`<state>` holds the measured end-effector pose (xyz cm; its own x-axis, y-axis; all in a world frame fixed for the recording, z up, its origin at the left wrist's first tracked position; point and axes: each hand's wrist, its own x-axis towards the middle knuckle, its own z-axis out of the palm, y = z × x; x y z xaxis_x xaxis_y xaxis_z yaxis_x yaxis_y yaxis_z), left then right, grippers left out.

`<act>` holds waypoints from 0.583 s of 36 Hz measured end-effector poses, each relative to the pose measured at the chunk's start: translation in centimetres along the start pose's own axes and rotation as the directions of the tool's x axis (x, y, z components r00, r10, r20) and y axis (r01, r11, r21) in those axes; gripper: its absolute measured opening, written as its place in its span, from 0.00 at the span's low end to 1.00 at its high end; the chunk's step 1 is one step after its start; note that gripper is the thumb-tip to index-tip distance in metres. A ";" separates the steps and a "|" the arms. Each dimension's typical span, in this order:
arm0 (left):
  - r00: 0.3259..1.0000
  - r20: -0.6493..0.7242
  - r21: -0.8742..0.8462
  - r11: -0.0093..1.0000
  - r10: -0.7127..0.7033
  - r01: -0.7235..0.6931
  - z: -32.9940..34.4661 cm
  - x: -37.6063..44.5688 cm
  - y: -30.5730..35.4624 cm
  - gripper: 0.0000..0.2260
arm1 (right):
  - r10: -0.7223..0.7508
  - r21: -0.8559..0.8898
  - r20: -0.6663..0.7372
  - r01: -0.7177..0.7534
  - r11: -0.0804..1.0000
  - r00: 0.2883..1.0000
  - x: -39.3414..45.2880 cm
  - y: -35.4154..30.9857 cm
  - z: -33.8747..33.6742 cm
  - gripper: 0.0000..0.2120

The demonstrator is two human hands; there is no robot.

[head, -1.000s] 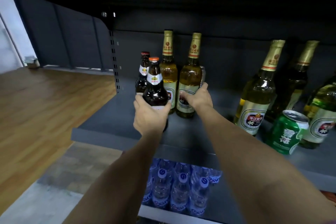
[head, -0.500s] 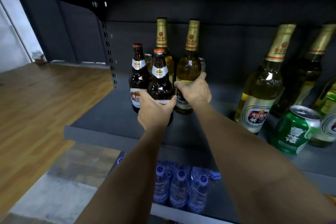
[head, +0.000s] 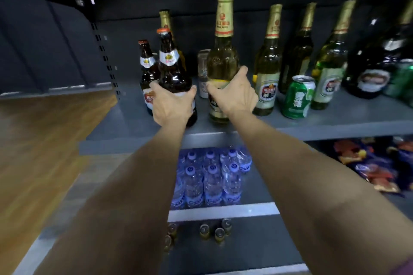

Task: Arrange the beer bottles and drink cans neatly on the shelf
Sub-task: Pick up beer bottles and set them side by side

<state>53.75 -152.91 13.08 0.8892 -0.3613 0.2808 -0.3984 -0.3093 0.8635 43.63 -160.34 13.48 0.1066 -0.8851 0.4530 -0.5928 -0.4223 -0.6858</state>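
- Left hand (head: pixel 172 105) is gripping the lower body of a dark brown beer bottle (head: pixel 173 73) with an orange cap, fingers wrapped round its label, the bottle standing upright near the front edge of the grey shelf (head: pixel 335 127).
- Right hand (head: pixel 234 94) is clasping a tall gold-foiled green bottle (head: pixel 222 60) just beside it, thumb on one side and fingers curling round the other; this bottle is also standing upright on the shelf.
- A second brown bottle (head: pixel 146 69) is standing just behind and to the left of the held one, with another gold-topped bottle (head: pixel 165 20) showing behind the pair.
- A silver can (head: pixel 203 73) is sitting behind the two hands, between the held bottles.
- Further right, three gold-foiled bottles (head: pixel 268 69) are lining the shelf, a green can (head: pixel 298 97) is leaning slightly in front of them, and a dark bottle (head: pixel 373 67) is standing at the far right, blurred.
- Below, a pack of water bottles (head: pixel 210 176) is resting on the lower shelf, with snack packets (head: pixel 366 165) to its right.
- Bottle tops (head: pixel 214 230) are showing on the lowest level.
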 end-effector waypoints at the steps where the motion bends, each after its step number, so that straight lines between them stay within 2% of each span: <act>1: 1.000 0.024 0.000 1.000 0.018 -0.018 -0.4 -0.5 0.3 0.40 | 0.006 -0.006 -0.026 -0.006 1.000 1.000 -0.6 -0.1 -0.7 0.35; 6: 0.985 0.128 -0.023 0.994 0.111 -0.109 -1.5 -4.4 0.5 0.38 | 0.065 -0.016 -0.165 -0.069 0.998 0.984 -4.3 0.0 -4.6 0.32; 12: 0.951 0.288 -0.108 0.991 0.111 -0.083 -0.3 -11.5 0.9 0.37 | 0.138 -0.108 -0.270 -0.173 0.979 0.953 -9.1 3.7 -10.3 0.29; 16: 0.887 0.437 -0.129 0.986 0.150 -0.103 1.8 -17.8 1.8 0.35 | 0.233 -0.165 -0.337 -0.301 0.939 0.912 -12.2 8.8 -14.7 0.28; 21: 0.775 0.584 -0.158 0.971 0.239 -0.180 5.2 -26.2 3.5 0.35 | 0.368 -0.191 -0.405 -0.471 0.861 0.837 -15.8 15.8 -20.7 0.28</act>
<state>27.88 -149.12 6.57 0.4626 -0.8682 0.1794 -0.5113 -0.0960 0.8540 16.07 -148.99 7.33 -0.4521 -0.8170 0.3578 -0.7134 0.0904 -0.6949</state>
